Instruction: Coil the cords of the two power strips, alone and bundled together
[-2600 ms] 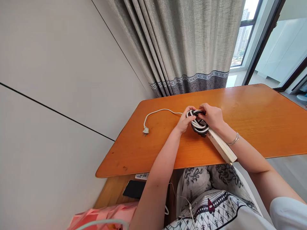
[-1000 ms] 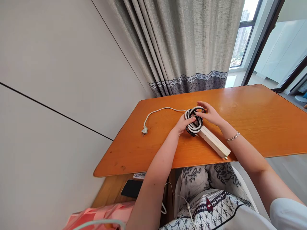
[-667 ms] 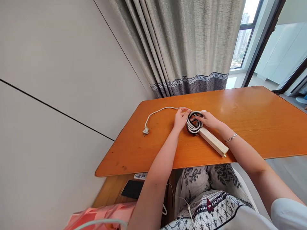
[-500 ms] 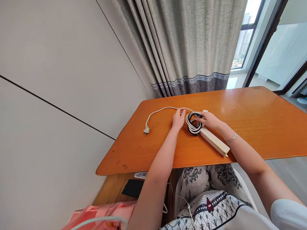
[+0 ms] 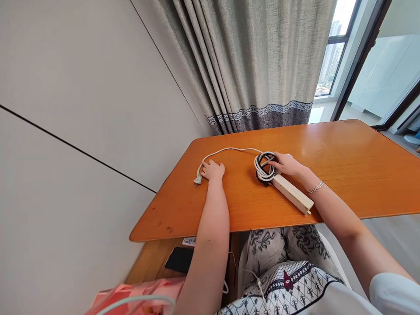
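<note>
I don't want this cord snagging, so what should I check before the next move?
1. Right hand on the coil: ok.
2. Left hand near the plug: ok, right beside it.
3. Left hand gripping the loose cord: cannot tell.
4. Loose cord wound in: not ok, it curves across the tabletop to the plug.
5. Pale bar on the tabletop: ok.

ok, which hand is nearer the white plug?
Left. The left hand is just to the right of the white plug, close beside it; the right hand is much farther right, at the coiled black and white cords.
</note>
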`<state>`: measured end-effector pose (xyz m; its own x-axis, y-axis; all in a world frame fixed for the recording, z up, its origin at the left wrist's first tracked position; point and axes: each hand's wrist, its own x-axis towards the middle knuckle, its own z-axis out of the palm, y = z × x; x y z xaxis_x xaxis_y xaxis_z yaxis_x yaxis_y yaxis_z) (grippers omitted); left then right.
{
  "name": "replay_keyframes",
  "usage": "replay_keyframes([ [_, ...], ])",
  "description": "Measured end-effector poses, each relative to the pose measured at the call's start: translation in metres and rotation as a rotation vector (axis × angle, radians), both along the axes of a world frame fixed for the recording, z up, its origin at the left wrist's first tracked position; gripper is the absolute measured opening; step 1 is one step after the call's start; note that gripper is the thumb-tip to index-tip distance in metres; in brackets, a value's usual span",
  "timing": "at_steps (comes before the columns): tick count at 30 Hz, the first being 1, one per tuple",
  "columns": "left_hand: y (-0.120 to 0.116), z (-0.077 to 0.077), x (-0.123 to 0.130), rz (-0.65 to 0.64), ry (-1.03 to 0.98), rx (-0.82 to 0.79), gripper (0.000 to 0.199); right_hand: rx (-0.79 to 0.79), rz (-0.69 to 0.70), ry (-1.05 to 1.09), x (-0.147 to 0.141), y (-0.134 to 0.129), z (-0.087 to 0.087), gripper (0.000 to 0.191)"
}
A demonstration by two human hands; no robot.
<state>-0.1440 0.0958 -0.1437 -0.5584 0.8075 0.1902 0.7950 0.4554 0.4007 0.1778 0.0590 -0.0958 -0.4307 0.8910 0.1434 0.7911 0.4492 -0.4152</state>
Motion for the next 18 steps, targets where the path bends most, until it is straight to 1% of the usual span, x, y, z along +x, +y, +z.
replay_keyframes([
  [2, 0.001, 0.002, 0.006, -0.070, 0.007, 0.033, 0.047, 0.006, -0.041, -0.017, 0.000, 0.000, -0.001, 0.025],
  [5, 0.004, 0.004, 0.022, -0.244, 0.018, 0.065, 0.051, 0.028, -0.063, -0.029, -0.002, 0.000, -0.004, 0.023],
  [8, 0.009, 0.004, 0.043, -0.475, 0.065, 0.074, 0.056, 0.057, -0.026, 0.024, -0.004, -0.002, -0.006, 0.019],
  [10, 0.013, 0.003, 0.053, -0.579, 0.095, 0.067, 0.062, 0.087, -0.002, 0.089, -0.005, -0.003, -0.006, 0.017],
  [12, 0.019, 0.003, 0.057, -0.613, 0.111, 0.051, 0.066, 0.125, 0.005, 0.174, -0.006, -0.004, -0.005, 0.019],
  [14, 0.026, 0.002, 0.053, -0.619, 0.125, 0.026, 0.068, 0.150, 0.013, 0.316, -0.007, -0.006, -0.002, 0.026],
  [16, 0.034, 0.001, 0.042, -0.609, 0.141, -0.020, 0.070, 0.146, 0.031, 0.536, -0.010, -0.008, 0.004, 0.037],
  [18, 0.041, 0.000, 0.028, -0.597, 0.151, -0.078, 0.070, 0.102, 0.043, 0.778, -0.014, -0.010, 0.012, 0.046],
])
